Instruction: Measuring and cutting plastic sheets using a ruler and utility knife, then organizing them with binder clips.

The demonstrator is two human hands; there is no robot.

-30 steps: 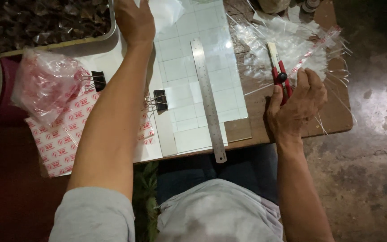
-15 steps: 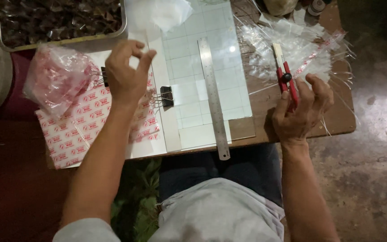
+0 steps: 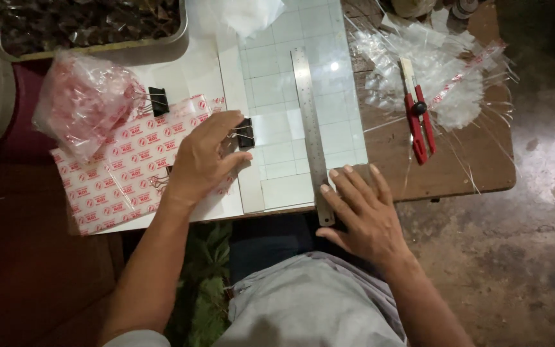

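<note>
Since the earlier frames the right hand (image 3: pixel 362 212) has let go of the red cutter (image 3: pixel 419 122), which now lies alone on the brown table (image 3: pixel 470 160) beside a heap of clear plastic scraps (image 3: pixel 438 71); the hand has come down to the near table edge, palm down and fingers spread, empty, with its fingertips (image 3: pixel 333 175) touching the lower end of the steel ruler (image 3: pixel 311 128). The left hand (image 3: pixel 203 160) has dropped from the far side of the mat and now rests flat on the stack of red-printed bags (image 3: pixel 123 167), fingers loosely extended and holding nothing, its fingertips just beside a black clip (image 3: pixel 245 133) at the stack's right edge. A second black clip (image 3: pixel 157 101) sits at the stack's upper edge, next to a crumpled clear bag (image 3: pixel 81 109) holding more red-printed material. The ruler lies lengthwise on a white gridded mat (image 3: pixel 271 83), its near end sticking out past the table edge. A loose white plastic piece (image 3: pixel 245 13) lies at the far end of the mat. At the top left a metal tray (image 3: pixel 184 19) holds dark wrapped pieces, too dim to make out. The person's grey shirt (image 3: pixel 309 302) fills the bottom middle, above a dark stained floor (image 3: pixel 534 193).
</note>
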